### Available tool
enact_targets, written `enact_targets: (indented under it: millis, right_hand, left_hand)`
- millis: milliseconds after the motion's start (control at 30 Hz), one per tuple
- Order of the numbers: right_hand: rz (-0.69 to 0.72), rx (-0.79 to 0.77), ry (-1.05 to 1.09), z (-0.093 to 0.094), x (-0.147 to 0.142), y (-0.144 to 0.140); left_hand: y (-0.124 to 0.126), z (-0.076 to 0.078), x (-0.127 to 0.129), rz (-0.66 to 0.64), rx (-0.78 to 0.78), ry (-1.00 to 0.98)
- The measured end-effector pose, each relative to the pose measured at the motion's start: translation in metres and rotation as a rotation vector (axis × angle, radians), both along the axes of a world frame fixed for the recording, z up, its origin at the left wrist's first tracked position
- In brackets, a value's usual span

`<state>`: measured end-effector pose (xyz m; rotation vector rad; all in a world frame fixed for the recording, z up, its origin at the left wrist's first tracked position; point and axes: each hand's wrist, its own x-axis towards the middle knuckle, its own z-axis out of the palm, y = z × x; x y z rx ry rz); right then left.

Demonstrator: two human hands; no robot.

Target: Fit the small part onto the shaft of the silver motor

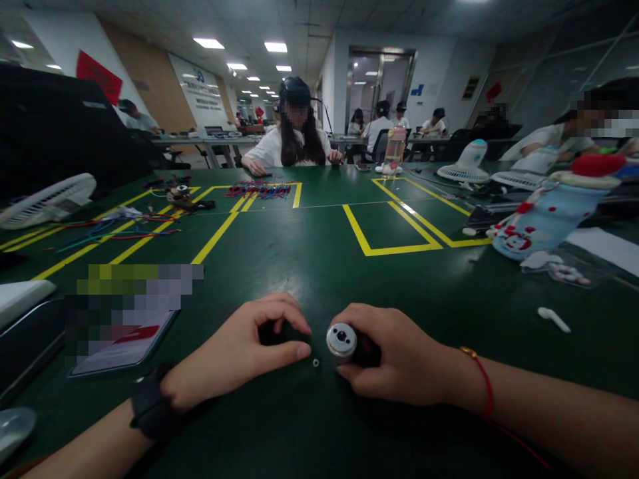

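My right hand (399, 352) wraps round a silver metal cylinder (342, 340), which looks like a small motor. Its round end face, with a dark centre and small holes, points up toward me. To its left, my left hand (259, 339) is held with thumb and fingers apart and nothing between them. A tiny ring-shaped metal part (316, 363) lies on the green table (279, 426) just beyond the left thumb tip, between the two hands. The lower part of the cylinder is hidden by my right fingers.
A tablet-like panel (124, 339) lies at the left, partly blurred out. Bundled wires (259, 191) lie farther off, before a seated person (297, 133). At the right are a light blue bottle (544, 213), a small plastic bag (564, 269) and a white earbud (554, 319).
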<state>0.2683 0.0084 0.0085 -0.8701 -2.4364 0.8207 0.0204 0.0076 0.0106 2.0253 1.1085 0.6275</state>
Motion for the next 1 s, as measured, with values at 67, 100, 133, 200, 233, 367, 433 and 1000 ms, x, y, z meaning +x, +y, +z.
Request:
enact_targets:
  millis: [67, 100, 133, 200, 233, 367, 433, 1000]
  right_hand:
    - [0.003, 0.002, 0.005, -0.001, 0.000, 0.000]
    - [0.003, 0.004, 0.006, -0.001, 0.000, 0.000]
    - [0.003, 0.005, 0.006, -0.002, 0.000, 0.001]
    - [0.004, 0.007, 0.004, -0.002, 0.000, 0.001]
    - [0.004, 0.009, 0.003, -0.002, 0.000, 0.001]
    - [0.006, 0.013, -0.004, -0.001, 0.000, 0.001]
    - [0.006, 0.019, -0.007, -0.001, -0.001, 0.001]
    - [0.020, 0.037, -0.013, 0.000, -0.001, 0.001]
  left_hand:
    - [-0.003, 0.001, 0.004, -0.041, 0.023, 0.058]
    - [-0.004, 0.001, 0.006, -0.057, 0.033, 0.075]
    - [-0.004, 0.001, 0.007, -0.077, 0.047, 0.092]
    - [-0.005, 0.000, 0.008, -0.124, 0.075, 0.118]
    - [-0.005, 0.000, 0.008, -0.136, 0.078, 0.116]
    - [-0.004, 0.001, 0.010, -0.008, 0.033, -0.020]
    - [-0.007, 0.003, 0.013, 0.077, 0.030, -0.109]
    - [-0.010, 0.004, 0.020, 0.237, -0.106, -0.222]
